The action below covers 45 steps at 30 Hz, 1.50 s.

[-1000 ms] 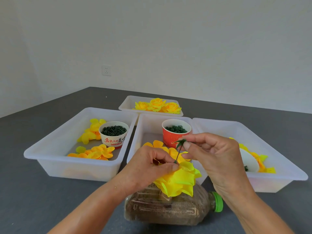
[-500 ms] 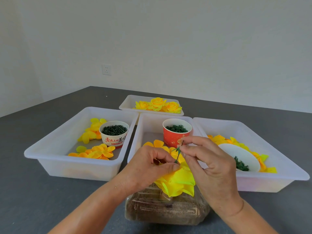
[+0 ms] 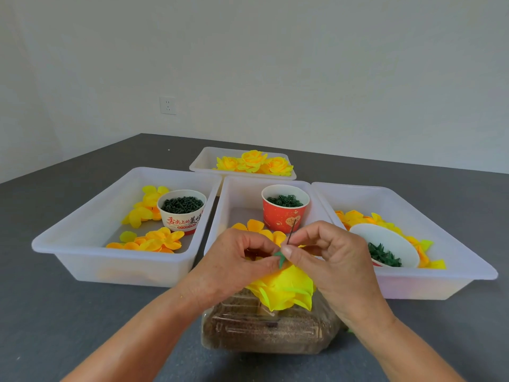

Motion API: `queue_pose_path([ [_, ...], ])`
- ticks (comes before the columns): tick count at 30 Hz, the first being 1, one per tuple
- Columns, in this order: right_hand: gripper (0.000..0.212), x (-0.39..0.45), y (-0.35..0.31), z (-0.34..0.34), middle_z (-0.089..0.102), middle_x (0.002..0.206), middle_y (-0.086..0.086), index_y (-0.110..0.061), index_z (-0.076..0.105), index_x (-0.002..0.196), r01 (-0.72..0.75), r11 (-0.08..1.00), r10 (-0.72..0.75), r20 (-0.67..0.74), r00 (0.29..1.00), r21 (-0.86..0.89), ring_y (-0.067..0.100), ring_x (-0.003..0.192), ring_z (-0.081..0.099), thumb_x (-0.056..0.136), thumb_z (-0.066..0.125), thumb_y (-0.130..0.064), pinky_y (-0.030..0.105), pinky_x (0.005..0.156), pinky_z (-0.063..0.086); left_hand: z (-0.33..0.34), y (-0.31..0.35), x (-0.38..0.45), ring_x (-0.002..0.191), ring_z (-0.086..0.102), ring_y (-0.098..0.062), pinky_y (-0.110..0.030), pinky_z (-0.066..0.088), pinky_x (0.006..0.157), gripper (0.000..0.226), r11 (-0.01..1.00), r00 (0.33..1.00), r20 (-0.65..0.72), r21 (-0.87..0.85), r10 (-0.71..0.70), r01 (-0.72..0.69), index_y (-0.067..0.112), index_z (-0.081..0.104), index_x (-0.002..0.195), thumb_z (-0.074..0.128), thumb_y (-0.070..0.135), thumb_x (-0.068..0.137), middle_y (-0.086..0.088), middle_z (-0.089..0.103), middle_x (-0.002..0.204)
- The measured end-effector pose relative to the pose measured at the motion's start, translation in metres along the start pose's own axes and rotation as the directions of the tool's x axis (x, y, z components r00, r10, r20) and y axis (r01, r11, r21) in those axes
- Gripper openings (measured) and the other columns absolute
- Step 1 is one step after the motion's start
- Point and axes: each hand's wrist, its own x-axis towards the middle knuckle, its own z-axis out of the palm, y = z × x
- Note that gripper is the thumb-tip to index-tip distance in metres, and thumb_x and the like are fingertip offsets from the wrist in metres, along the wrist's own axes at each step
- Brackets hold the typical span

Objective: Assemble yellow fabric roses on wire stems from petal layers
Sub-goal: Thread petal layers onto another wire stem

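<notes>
A yellow fabric rose (image 3: 283, 290) sits upside down on a thin wire stem (image 3: 291, 231) that pokes up between my hands, above a sand-filled plastic bottle (image 3: 264, 332) lying on its side. My left hand (image 3: 234, 268) pinches the rose's base. My right hand (image 3: 327, 260) pinches a small green calyx piece (image 3: 281, 259) on the wire, pressed down against the petals. Loose yellow and orange petal layers (image 3: 157, 241) lie in the left tray.
Three white trays stand side by side: the left tray (image 3: 82, 235) with a white cup of green parts (image 3: 181, 208), the middle tray (image 3: 217, 216) with a red cup (image 3: 285, 212), the right tray (image 3: 440, 244) with a tipped white cup (image 3: 385, 244). Finished roses (image 3: 253, 162) fill a far tray.
My right hand has slid the green calyx down the wire from near its tip onto the rose's base. More bare wire now shows above my fingers. The left hand has kept its hold.
</notes>
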Motion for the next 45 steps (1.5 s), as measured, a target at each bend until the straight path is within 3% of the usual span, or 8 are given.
queue_pose_path([
  [10,0.011,0.003,-0.01,-0.006,0.072,0.071,-0.006,-0.028,0.074,0.071,-0.161,0.981,0.168,0.061,0.984,-0.105,0.022,0.073,0.067,0.068,0.081,-0.02,0.042,0.073,0.056,-0.005,0.002,-0.009,0.092,0.067,-0.013,-0.032,0.054,0.083,0.019,0.999,0.998,-0.041,-0.002,-0.046,0.045,0.017,0.068,0.09,0.074,0.01,0.073,-0.001,0.071,0.092],
  [17,0.006,0.014,-0.017,-0.011,0.071,0.069,-0.007,-0.029,0.074,0.067,-0.198,0.958,0.232,0.156,0.96,-0.205,0.015,0.066,0.066,0.069,0.079,-0.027,0.033,0.064,0.055,-0.007,0.006,-0.012,0.092,0.066,-0.018,-0.035,0.053,0.083,0.028,0.999,0.999,-0.045,-0.028,-0.02,0.019,0.018,0.069,0.092,0.07,0.032,0.068,-0.004,0.07,0.094],
  [20,0.01,0.015,-0.018,-0.013,0.071,0.068,-0.007,-0.027,0.074,0.063,-0.219,0.957,0.255,0.198,0.946,-0.189,0.007,0.065,0.065,0.07,0.08,-0.022,0.024,0.062,0.053,-0.003,0.007,-0.009,0.084,0.067,-0.014,-0.028,0.052,0.079,0.003,0.999,0.99,-0.141,0.032,0.033,-0.029,0.016,0.072,0.083,0.071,0.018,0.081,0.0,0.071,0.085],
  [24,0.012,0.016,-0.019,-0.016,0.072,0.071,-0.006,-0.026,0.074,0.065,-0.24,0.956,0.276,0.233,0.932,-0.171,0.005,0.069,0.066,0.072,0.078,-0.018,0.019,0.066,0.053,-0.002,0.009,-0.006,0.083,0.066,-0.012,-0.031,0.053,0.08,0.006,0.995,0.977,-0.201,0.091,0.066,-0.049,0.017,0.075,0.08,0.071,0.012,0.08,0.003,0.071,0.082],
  [29,0.01,0.021,-0.02,-0.018,0.071,0.068,-0.008,-0.025,0.074,0.064,-0.215,0.944,0.278,0.253,0.927,-0.251,0.0,0.064,0.062,0.069,0.08,-0.02,0.028,0.069,0.055,0.0,0.016,-0.007,0.077,0.064,-0.008,-0.03,0.052,0.076,0.011,0.98,0.971,-0.216,0.188,0.106,-0.065,0.02,0.074,0.073,0.074,0.01,0.077,0.006,0.07,0.076],
  [36,0.012,0.031,-0.023,-0.017,0.071,0.069,-0.005,-0.021,0.073,0.065,-0.188,0.934,0.289,0.331,0.898,-0.305,0.009,0.071,0.063,0.068,0.082,-0.013,0.038,0.077,0.055,0.003,0.027,-0.006,0.075,0.063,-0.002,-0.027,0.05,0.075,0.011,0.94,0.968,-0.218,0.339,0.127,-0.047,0.021,0.075,0.073,0.074,0.011,0.077,0.01,0.068,0.077],
  [42,0.012,0.029,-0.024,-0.018,0.074,0.08,0.003,-0.018,0.076,0.07,-0.284,0.939,0.334,0.311,0.89,-0.195,0.021,0.089,0.067,0.066,0.083,-0.008,0.043,0.089,0.053,0.002,0.037,-0.01,0.086,0.062,-0.007,-0.029,0.048,0.08,0.013,0.823,0.962,-0.128,0.553,0.24,-0.132,0.018,0.076,0.084,0.078,0.022,0.071,0.009,0.069,0.087],
  [45,0.013,0.026,-0.023,-0.017,0.074,0.082,-0.001,-0.022,0.077,0.074,-0.278,0.941,0.327,0.312,0.892,-0.191,0.016,0.089,0.068,0.069,0.081,-0.011,0.042,0.09,0.053,0.002,0.04,-0.01,0.088,0.061,-0.009,-0.026,0.046,0.08,0.015,0.752,0.96,-0.092,0.643,0.263,-0.145,0.019,0.076,0.087,0.077,0.023,0.073,0.009,0.069,0.09],
])
